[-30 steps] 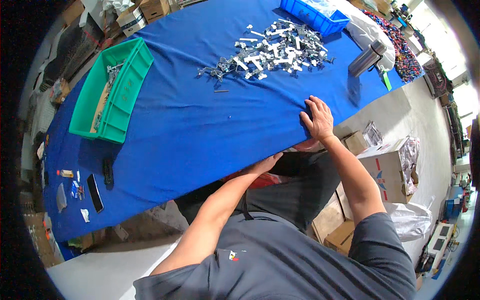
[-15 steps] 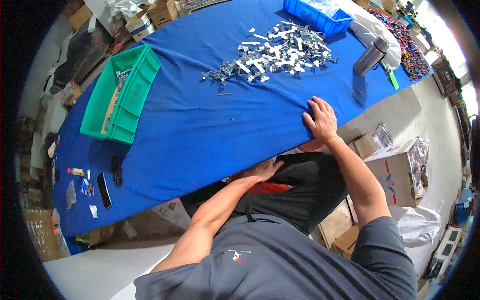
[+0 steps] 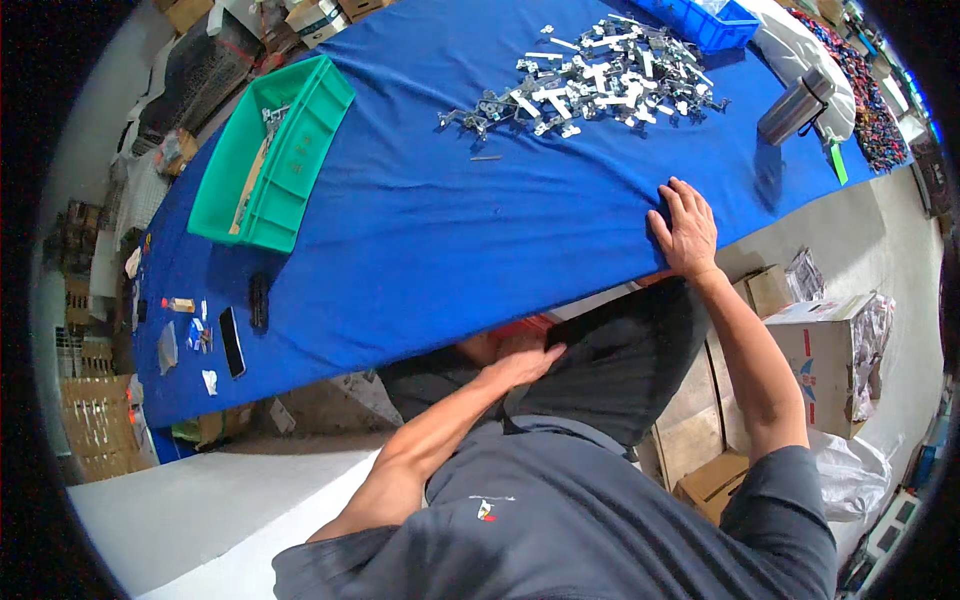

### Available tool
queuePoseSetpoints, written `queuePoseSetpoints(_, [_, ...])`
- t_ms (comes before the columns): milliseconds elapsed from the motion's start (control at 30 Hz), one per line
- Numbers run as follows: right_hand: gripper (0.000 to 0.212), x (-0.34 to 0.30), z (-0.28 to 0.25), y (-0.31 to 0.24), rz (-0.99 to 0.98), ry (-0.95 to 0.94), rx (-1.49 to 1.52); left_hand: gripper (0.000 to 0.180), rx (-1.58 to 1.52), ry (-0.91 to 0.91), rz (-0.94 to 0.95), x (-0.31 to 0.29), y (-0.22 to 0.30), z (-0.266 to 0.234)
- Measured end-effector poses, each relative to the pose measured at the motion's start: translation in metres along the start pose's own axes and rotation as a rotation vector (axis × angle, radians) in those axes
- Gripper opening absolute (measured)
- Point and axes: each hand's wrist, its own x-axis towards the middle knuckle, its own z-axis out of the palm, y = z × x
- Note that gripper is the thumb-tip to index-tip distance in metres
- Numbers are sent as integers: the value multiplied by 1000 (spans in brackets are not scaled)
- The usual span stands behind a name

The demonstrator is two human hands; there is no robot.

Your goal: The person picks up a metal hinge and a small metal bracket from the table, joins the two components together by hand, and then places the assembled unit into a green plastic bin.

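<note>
My right hand point(image 3: 688, 232) lies palm down on the near right edge of a blue cloth-covered table point(image 3: 420, 220), fingers stretched and holding nothing. Below the table's front edge, my left hand point(image 3: 522, 362) rests over my lap on the dark trousers point(image 3: 620, 375), its thumb stuck out to the side. Its other fingers are partly hidden, and nothing shows in its grasp. Just beyond it, a red thing point(image 3: 524, 328) peeks out under the table edge. Farther back on the cloth lies a heap of small metal bracket-like parts point(image 3: 610, 85), with one thin metal strip point(image 3: 486, 158) apart from it.
A green crate point(image 3: 305, 165) with some metal parts stands at left, a blue tray point(image 3: 715, 30) at the back. Right of the heap is a steel flask point(image 3: 795, 108). A phone point(image 3: 232, 342) and small litter lie front left. Cartons point(image 3: 825, 355) stand on the floor at right.
The view has shifted, so the table and its things sit higher and farther right. My left hand has turned slightly, with fewer fingers showing. My right hand stays on the table edge.
</note>
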Motion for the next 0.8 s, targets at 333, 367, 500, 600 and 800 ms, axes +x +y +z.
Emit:
queuePoseSetpoints(333, [41, 11, -8, -13, -25, -59, 17, 60, 31, 192, -5, -14, -35, 28])
queuePoseSetpoints(367, [39, 17, -11, -13, -5, -109, 46, 56, -84, 167, 12, -26, -27, 19])
queuePoseSetpoints(500, [28, 61, -10, -62, -149, -209, 212, 22, -237, 329, 750, -78, -1, -19])
queuePoseSetpoints(600, [17, 91, 21, -122, -359, -102, 371, 13, -273, 638, 1065, -86, 18, -89])
queuePoseSetpoints(800, [15, 125, 84, -179, -468, -95, 289, 15, -47, 1317, 768, 12, -21, -270])
